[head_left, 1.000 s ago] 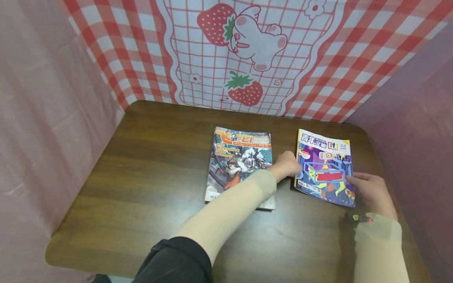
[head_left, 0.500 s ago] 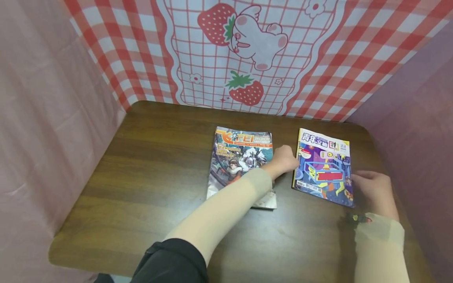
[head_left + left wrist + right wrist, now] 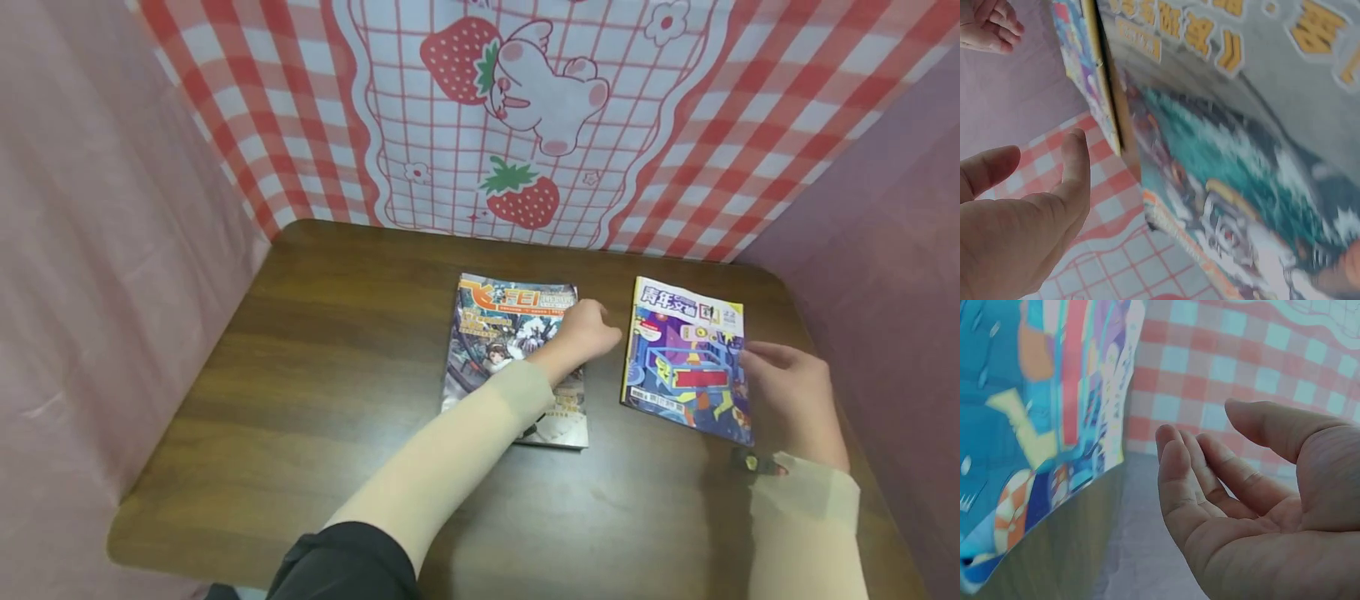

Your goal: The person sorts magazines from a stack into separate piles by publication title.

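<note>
Purple, white-topped, yellow-spined magazine (image 3: 686, 358); left fingers (image 3: 1076, 164), right fingers (image 3: 1175, 487) loosely parted, empty.

Left hand (image 3: 583, 332) and forearm (image 3: 442, 467) hide parts of the FEI magazine (image 3: 480, 342), three to seven o'clock; fine print (image 3: 525, 309) illegible. Purple magazine (image 3: 1072, 381) cropped at ten o'clock, right wrist view.

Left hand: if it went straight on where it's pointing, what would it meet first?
Probably the left edge of the purple magazine, which lies ahead of the left hand in the head view. The hand's height is hard to judge, so it might pass over.
</note>
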